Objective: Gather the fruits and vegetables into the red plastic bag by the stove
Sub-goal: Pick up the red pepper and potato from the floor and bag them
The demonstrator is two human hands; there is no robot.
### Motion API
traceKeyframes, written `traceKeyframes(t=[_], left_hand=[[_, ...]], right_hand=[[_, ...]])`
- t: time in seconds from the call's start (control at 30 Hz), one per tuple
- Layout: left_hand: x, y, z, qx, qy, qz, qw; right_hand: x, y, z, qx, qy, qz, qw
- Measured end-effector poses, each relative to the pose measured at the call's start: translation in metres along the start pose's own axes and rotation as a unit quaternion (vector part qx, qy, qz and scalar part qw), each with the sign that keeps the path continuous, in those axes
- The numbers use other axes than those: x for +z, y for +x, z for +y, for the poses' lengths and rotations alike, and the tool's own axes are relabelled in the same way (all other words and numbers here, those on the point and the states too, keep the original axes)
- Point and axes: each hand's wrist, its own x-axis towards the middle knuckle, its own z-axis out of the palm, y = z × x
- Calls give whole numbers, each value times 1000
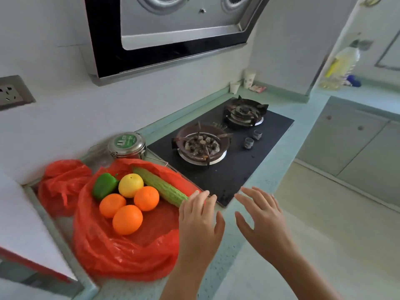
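A red plastic bag (121, 254) lies spread open on the counter left of the stove (229, 167). On it rest a green pepper (104, 185), a yellow lemon (130, 185), three oranges (127, 219) and a long green bitter gourd (161, 187). My left hand (200, 221) hovers open over the bag's right edge, fingertips near the gourd's end. My right hand (263, 219) is open above the counter's front edge beside the stove, holding nothing.
A second crumpled red bag (62, 185) sits at the back left. A round metal tin (127, 146) stands against the wall behind the bag. The two-burner stove has knobs (252, 139) at its front. Paper cups (249, 78) stand in the far corner.
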Motion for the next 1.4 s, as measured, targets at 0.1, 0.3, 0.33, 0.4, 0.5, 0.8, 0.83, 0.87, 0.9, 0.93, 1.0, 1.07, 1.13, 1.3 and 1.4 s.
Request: traceKeyframes(t=[0.1,0.3,0.33,0.4,0.5,0.8,0.83,0.87,0.9,0.93,1.0,1.07,1.13,1.3,1.4], left_hand=[[10,2,15,20,-24,-4,1000],[41,14,61,79,-54,-13,995],[47,16,70,86,-57,-17,995],[60,19,92,96,-61,-28,993],[81,22,128,126,-65,-51,989],[146,35,257,212,-108,-109,965],[155,37,273,221,-115,-114,962],[164,37,289,231,-123,-119,958],[173,37,305,241,-130,-124,954],[182,36,322,252,-138,-129,949],[199,32,354,273,-158,-141,938],[215,25,386,291,-177,-149,928],[229,18,414,305,-195,-157,919],[254,1,473,338,-234,-176,894],[264,-9,498,364,-251,-188,877]], right_hand=[[-13,-11,13,19,0,19,1000],[-42,-30,58,88,-19,44,995],[-47,-34,67,98,-22,48,994],[-60,-43,88,120,-29,59,991],[-81,-57,120,153,-41,74,985],[-156,-96,225,220,-74,143,962],[-166,-103,238,228,-79,152,958],[-175,-111,251,238,-85,161,954],[-184,-119,263,248,-91,170,949],[-193,-128,275,259,-98,179,944],[-209,-147,299,282,-110,194,933],[-225,-165,320,303,-127,207,922],[-240,-183,338,323,-144,218,910],[-272,-224,370,362,-179,231,885],[-283,-244,384,390,-189,244,867]])
